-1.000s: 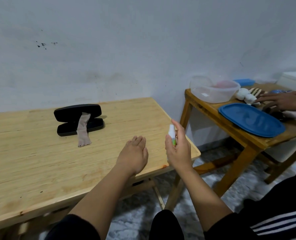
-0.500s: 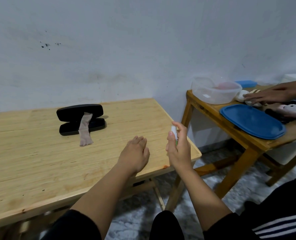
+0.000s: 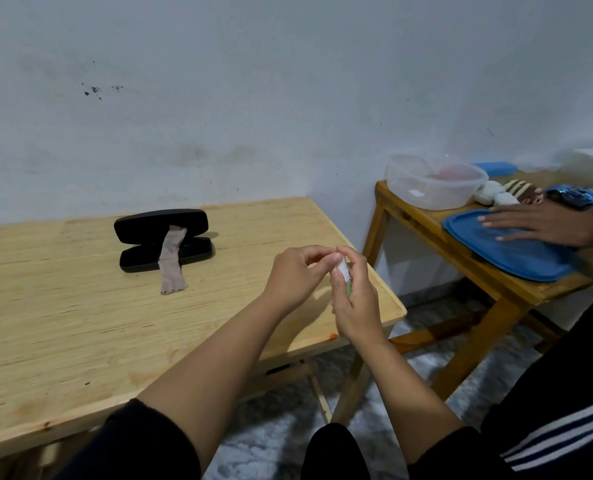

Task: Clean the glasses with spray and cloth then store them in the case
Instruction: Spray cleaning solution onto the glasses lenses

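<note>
Holding the spray tight in the right hand at the table's right edge, left hand pinching its top, a slip could drop it off the side.

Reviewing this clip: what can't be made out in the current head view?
- Glasses: none visible; the black case stands ajar, its inside dark, with the cloth draped across it.
- Spray bottle: mostly covered by the right hand; label unreadable.
- Bottle cap: hidden under the left hand fingertips.
- Small items past the blue lid: too small.
</note>
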`<state>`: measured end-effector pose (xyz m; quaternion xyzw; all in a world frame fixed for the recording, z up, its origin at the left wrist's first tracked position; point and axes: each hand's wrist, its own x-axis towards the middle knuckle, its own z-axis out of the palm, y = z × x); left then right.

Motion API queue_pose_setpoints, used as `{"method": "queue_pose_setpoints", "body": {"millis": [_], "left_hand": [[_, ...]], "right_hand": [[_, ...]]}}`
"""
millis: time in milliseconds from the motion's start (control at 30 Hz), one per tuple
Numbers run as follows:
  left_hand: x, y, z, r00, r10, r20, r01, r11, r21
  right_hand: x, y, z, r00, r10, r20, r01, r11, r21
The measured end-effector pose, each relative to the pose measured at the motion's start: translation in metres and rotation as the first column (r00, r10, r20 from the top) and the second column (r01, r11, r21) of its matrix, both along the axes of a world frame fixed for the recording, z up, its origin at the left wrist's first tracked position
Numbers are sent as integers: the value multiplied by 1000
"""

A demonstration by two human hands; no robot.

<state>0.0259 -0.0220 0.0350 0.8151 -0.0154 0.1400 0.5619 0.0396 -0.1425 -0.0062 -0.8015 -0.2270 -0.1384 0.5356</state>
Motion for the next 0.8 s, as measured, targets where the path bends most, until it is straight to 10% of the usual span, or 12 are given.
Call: {"method": "queue_pose_setpoints", "body": {"millis": [500, 800], "left_hand": [[14, 4, 12, 962, 246, -118, -268, 935, -233], [3, 27, -3, 968, 248, -48, -234, 952, 197]], "right_hand": [[-3, 1, -2, 1000, 20, 2, -20, 989, -146], [3, -12, -1, 999, -36, -10, 36, 999, 6]]}}
